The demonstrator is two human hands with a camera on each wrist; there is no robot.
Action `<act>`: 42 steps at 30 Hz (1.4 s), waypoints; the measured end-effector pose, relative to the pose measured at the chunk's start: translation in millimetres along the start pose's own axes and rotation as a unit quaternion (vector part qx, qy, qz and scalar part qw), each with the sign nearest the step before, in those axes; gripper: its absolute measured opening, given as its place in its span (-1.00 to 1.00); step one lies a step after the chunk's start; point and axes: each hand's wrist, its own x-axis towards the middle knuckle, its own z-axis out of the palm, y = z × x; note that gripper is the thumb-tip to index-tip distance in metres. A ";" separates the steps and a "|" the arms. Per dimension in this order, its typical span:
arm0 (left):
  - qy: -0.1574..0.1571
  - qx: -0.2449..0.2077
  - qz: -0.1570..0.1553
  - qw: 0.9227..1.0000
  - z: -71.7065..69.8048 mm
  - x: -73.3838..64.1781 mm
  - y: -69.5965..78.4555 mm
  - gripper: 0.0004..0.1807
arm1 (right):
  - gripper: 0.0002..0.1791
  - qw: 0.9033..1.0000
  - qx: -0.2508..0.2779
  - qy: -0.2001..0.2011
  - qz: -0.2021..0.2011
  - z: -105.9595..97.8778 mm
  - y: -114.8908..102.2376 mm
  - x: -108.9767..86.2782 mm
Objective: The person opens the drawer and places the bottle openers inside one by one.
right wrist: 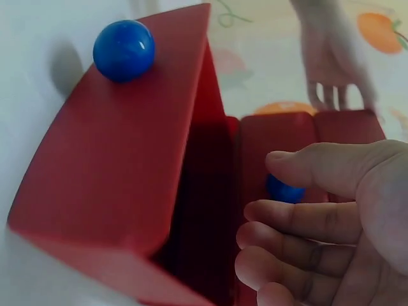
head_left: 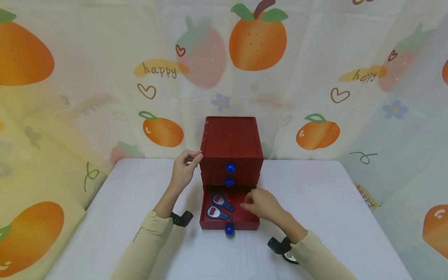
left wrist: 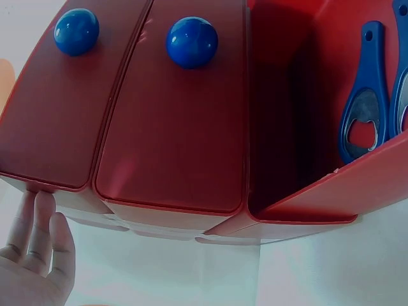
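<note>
A red three-drawer cabinet [head_left: 231, 138] with blue ball knobs stands on the table, its bottom drawer [head_left: 245, 225] pulled out. Inside that drawer lie two blue bottle openers, one [head_left: 226, 203] behind the other [head_left: 224, 215]; the left wrist view shows them too, one bottle opener [left wrist: 375, 64] cut by the frame edge. My left hand [head_left: 182, 171] touches the cabinet's upper left side with extended fingers. Over the right part of the open drawer hovers my right hand [head_left: 264, 204]. Its fingers are loosely bent and the right wrist view shows nothing between thumb and fingers.
The upper two drawers, with their knobs [head_left: 230, 168], are closed. A dark-rimmed object [head_left: 290, 258] lies on the white table [head_left: 308, 186], mostly hidden under the right wrist and its camera [head_left: 279, 245]. Behind the cabinet hangs a fruit-patterned cloth [head_left: 210, 101].
</note>
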 end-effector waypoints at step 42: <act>0.006 -0.009 0.007 1.000 0.7 0.6 -3.2 -0.79 | -0.73 0.956 -0.007 -0.165 0.244 8.8 100.5 -128.5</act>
